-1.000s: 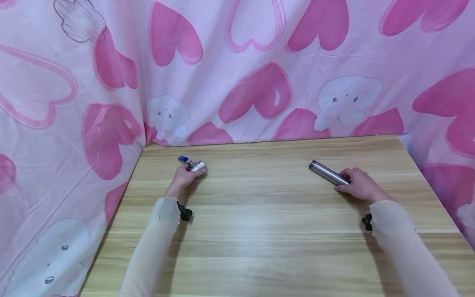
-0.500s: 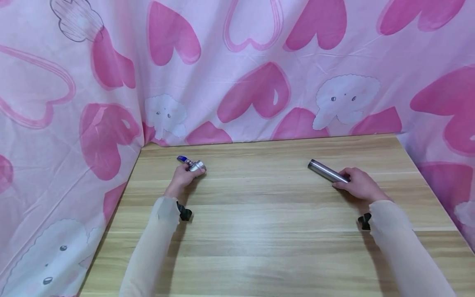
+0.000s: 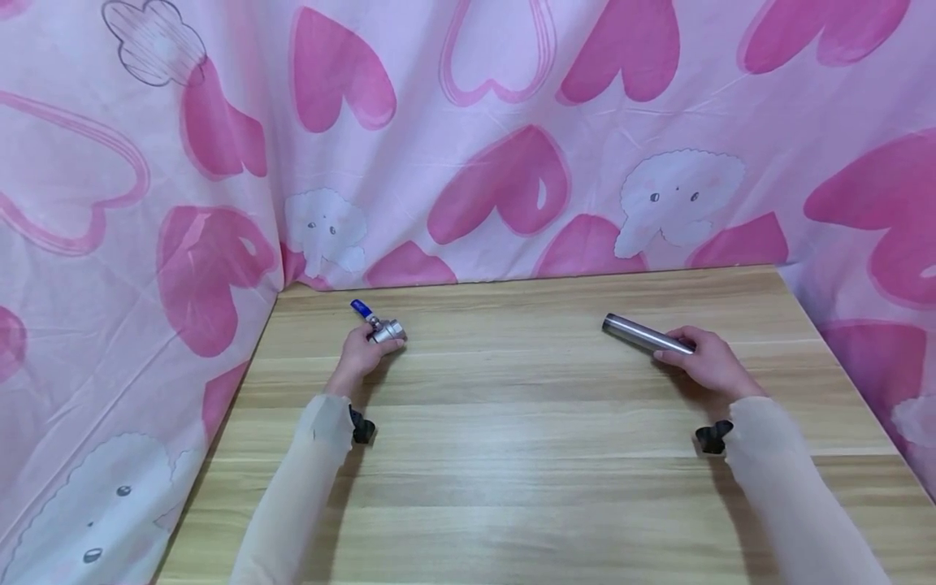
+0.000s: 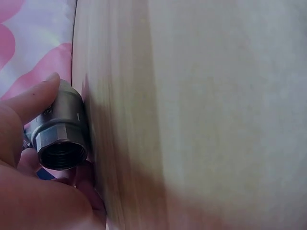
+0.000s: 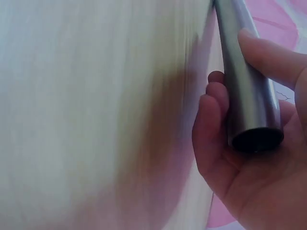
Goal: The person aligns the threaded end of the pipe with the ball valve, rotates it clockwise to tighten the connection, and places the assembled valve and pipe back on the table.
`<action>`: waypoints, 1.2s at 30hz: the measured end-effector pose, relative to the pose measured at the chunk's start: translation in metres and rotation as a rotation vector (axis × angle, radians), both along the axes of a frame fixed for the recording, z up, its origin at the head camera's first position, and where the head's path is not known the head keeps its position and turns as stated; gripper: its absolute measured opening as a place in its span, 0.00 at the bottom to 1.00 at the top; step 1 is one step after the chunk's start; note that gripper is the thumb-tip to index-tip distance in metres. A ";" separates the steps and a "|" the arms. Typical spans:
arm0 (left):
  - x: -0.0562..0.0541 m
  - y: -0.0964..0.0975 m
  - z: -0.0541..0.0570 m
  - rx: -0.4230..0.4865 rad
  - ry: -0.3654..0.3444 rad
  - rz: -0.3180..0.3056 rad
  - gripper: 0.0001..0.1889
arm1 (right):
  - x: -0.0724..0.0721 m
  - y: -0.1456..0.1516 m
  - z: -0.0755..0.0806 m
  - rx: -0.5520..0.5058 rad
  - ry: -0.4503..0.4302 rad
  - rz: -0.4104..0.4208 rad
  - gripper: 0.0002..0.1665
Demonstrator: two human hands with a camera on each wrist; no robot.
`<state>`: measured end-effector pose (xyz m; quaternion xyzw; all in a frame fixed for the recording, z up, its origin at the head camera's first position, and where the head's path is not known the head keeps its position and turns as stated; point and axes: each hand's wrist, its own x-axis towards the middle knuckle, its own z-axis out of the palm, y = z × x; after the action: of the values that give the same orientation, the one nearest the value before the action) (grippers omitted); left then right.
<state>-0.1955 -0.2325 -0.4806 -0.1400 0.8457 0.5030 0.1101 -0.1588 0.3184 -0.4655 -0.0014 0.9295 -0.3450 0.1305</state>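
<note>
At the back left of the table, my left hand (image 3: 360, 353) grips a silver ball valve (image 3: 389, 331) with a blue lever handle (image 3: 361, 309). The left wrist view shows the thumb along the side of the valve body (image 4: 67, 112) and the threaded, open end facing the camera. Over on the right, my right hand (image 3: 708, 361) holds a steel pipe (image 3: 643, 331) near one end, its far end pointing left and away. In the right wrist view, thumb and fingers wrap the smooth pipe (image 5: 249, 91), whose near end is hollow.
The wood-grain table (image 3: 504, 455) spreads between and below both hands. A pink curtain with hearts (image 3: 504, 187) rises along its back and both sides. Each wrist bears a small black camera mount (image 3: 362, 426).
The valve's blue lever has tipped further up and away from the hand. The pipe has turned slightly flatter, its far end shifting a little left. Both hands keep their hold.
</note>
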 end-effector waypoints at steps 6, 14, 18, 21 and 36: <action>0.001 0.002 -0.001 0.022 0.025 0.004 0.31 | 0.000 -0.002 -0.004 -0.137 -0.042 -0.080 0.36; 0.002 0.000 -0.003 0.043 0.034 0.001 0.32 | 0.004 -0.010 -0.005 -0.333 -0.118 -0.222 0.40; 0.003 -0.001 -0.003 0.064 0.062 -0.011 0.32 | 0.005 -0.013 -0.006 -0.410 -0.134 -0.276 0.41; 0.003 -0.002 0.000 0.082 0.094 -0.025 0.32 | 0.004 -0.015 -0.005 -0.449 -0.135 -0.294 0.43; 0.000 0.008 0.021 0.097 0.155 -0.188 0.37 | 0.002 -0.022 -0.005 -0.572 -0.121 -0.289 0.42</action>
<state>-0.1954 -0.2244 -0.4594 -0.0153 0.8358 0.5401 0.0976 -0.1572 0.2960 -0.4705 0.1143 0.7762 -0.6064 0.1294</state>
